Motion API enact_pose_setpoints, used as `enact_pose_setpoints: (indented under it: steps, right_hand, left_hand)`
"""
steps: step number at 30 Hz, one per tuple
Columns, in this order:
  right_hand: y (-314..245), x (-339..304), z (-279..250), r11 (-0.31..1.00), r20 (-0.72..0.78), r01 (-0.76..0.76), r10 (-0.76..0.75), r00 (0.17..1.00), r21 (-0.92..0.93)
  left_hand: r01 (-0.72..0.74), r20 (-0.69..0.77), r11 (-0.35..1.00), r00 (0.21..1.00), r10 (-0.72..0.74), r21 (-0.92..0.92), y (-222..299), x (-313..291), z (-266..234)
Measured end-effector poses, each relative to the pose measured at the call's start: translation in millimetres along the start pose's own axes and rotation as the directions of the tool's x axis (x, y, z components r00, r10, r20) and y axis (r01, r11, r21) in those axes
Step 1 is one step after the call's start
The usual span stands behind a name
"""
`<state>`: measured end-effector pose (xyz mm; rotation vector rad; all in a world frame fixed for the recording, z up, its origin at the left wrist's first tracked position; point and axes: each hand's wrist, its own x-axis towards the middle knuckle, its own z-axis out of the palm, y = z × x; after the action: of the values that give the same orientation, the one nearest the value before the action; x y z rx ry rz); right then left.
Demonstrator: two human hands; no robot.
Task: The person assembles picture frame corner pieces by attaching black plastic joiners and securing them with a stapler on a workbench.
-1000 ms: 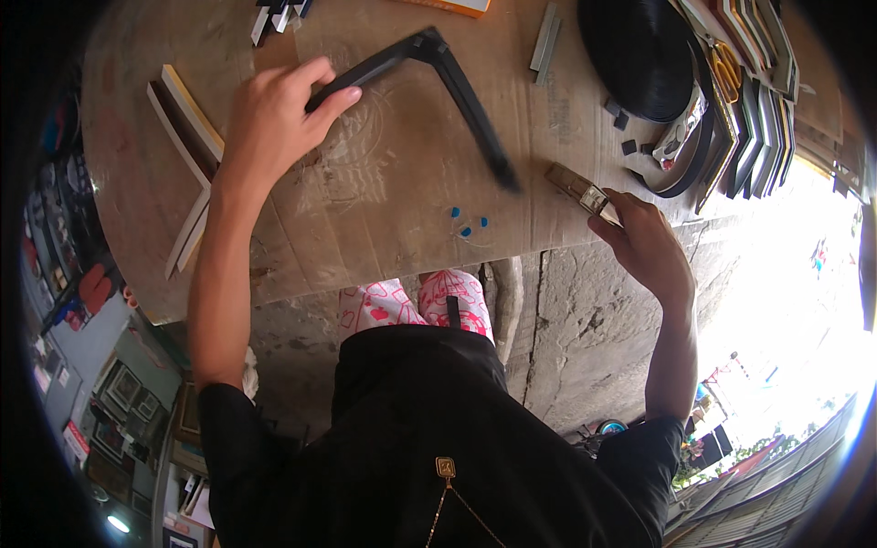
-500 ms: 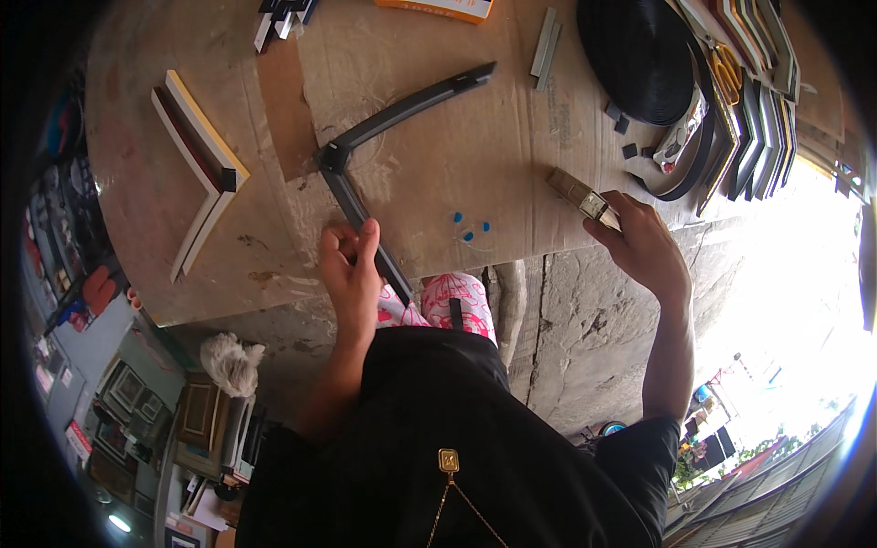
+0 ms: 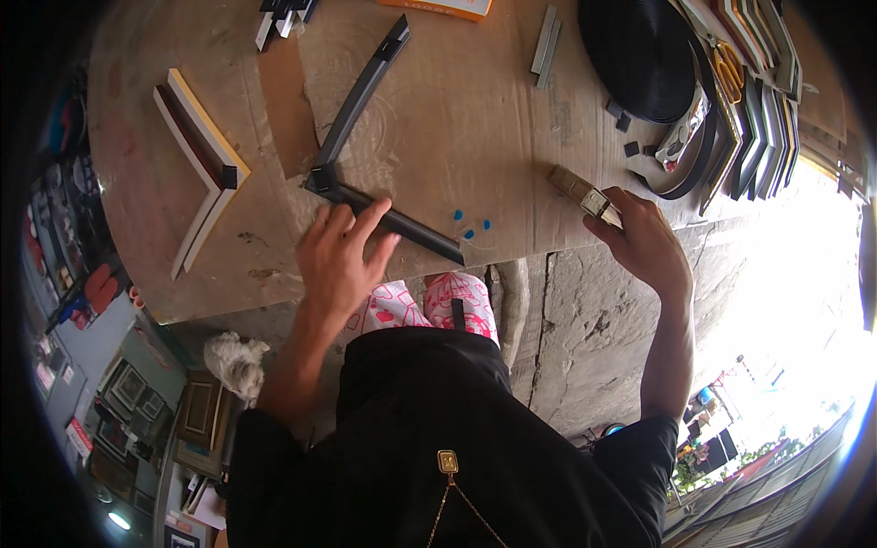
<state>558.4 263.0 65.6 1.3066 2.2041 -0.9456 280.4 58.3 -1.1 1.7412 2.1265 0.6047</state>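
A dark L-shaped frame moulding (image 3: 416,230) lies on the table, its two strips meeting at a corner with a small black square patch. My left hand (image 3: 340,251) is at its nearer strip, the index finger over it and the thumb against the near edge. The other strip reaches away toward the far side. In my right hand (image 3: 644,242), a worn metal hand stapler (image 3: 577,190) is gripped, its nose pointing up and left over the table. Several small blue pieces (image 3: 469,235) lie between my hands.
Pale and brown frame corner samples (image 3: 203,187) lie left. A black strap roll (image 3: 637,59), scissors (image 3: 726,73) and several corner samples (image 3: 763,137) crowd the far right. Grey strips (image 3: 544,47) and an orange-white box (image 3: 448,7) lie farther off. A white furry animal (image 3: 234,365) is below the table's left edge.
The moulding has swung round: its near strip now points right instead of toward me, and its far strip points away. My left hand has shifted its hold. The right hand stays nearly still.
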Motion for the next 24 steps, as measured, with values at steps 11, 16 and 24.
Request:
enact_pose_setpoints:
  steps: [11, 16, 24]
  right_hand:
    - [-1.1, -3.0, -0.5, 1.000, -0.016, -0.016, 0.016, 1.000, 0.006]
    - [-1.9, -1.4, 0.8, 1.000, -0.018, -0.026, 0.026, 1.000, 0.006]
    - [2.5, -0.7, 2.3, 0.999, -0.021, -0.015, 0.016, 1.000, 0.029]
  left_hand:
    - [-0.104, -0.229, 0.994, 0.967, 0.107, 0.028, 20.1, 38.0, 35.8]
    - [0.050, -0.170, 0.987, 0.983, -0.076, -0.154, 28.9, 57.3, 44.7]
    - [0.563, 0.347, 0.625, 0.826, -0.445, -0.541, 10.1, 68.6, 12.7]
